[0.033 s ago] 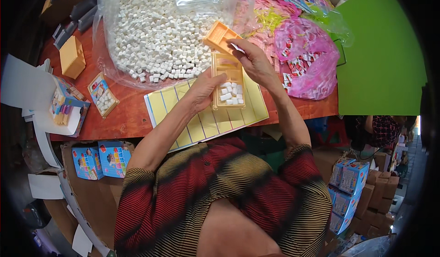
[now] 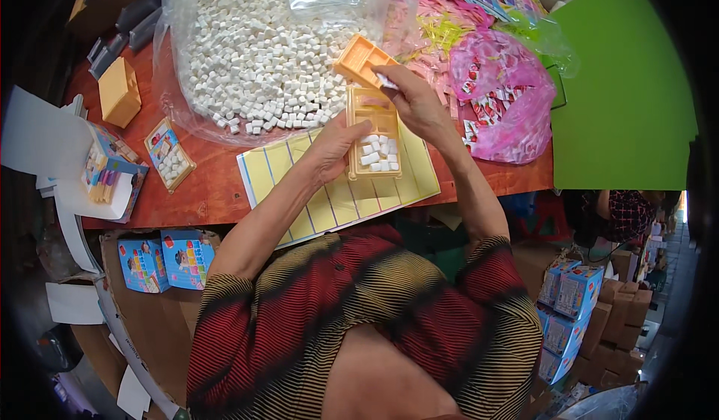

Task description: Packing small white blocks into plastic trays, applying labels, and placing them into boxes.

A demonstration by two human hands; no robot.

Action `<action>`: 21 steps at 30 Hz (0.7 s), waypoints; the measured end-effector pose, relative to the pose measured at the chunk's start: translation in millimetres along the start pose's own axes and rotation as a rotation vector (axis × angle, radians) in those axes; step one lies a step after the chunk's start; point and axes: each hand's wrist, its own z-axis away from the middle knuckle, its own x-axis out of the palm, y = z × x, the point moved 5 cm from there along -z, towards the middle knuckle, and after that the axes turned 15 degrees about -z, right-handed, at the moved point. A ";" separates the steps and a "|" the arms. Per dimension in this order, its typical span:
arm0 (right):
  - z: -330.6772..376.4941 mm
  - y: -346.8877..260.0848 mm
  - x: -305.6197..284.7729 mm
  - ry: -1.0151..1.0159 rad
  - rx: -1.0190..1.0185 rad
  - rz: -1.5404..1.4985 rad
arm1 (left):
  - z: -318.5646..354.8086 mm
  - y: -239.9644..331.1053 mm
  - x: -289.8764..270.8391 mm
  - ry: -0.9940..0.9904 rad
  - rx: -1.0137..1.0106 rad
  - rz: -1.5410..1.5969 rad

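My left hand (image 2: 335,152) is closed around the left side of a pale orange plastic tray (image 2: 386,123), thumb over its rim. Small white cubes (image 2: 379,153) fill the tray's near compartment, and something thin and pinkish lies in the far one. Above the tray's far right corner, my right hand (image 2: 421,105) pinches a small white packet (image 2: 387,82), partly hidden by the fingers. Just beyond, an orange compartment tray (image 2: 353,59) with no cubes in it sits tilted against the cube pile. Beneath the held tray lies a yellow striped board (image 2: 299,206).
A large clear bag of white cubes (image 2: 255,60) spreads across the red table (image 2: 202,199). Pink bags of packets (image 2: 517,131) lie at right, beside a green panel (image 2: 622,83). At left are a filled tray (image 2: 171,158), an orange stack (image 2: 119,94) and an open carton (image 2: 112,203).
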 end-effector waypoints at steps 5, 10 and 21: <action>10.7 -8.2 26.8 -0.100 -0.101 0.563 | 5.8 0.2 -1.1 -0.022 0.021 -0.001; 6.0 -4.8 23.2 -0.011 -0.236 0.603 | 5.4 4.2 -8.4 -0.025 0.098 0.006; 73.6 4.8 75.0 -0.590 -0.196 0.660 | 77.7 49.7 -106.0 0.281 0.260 0.075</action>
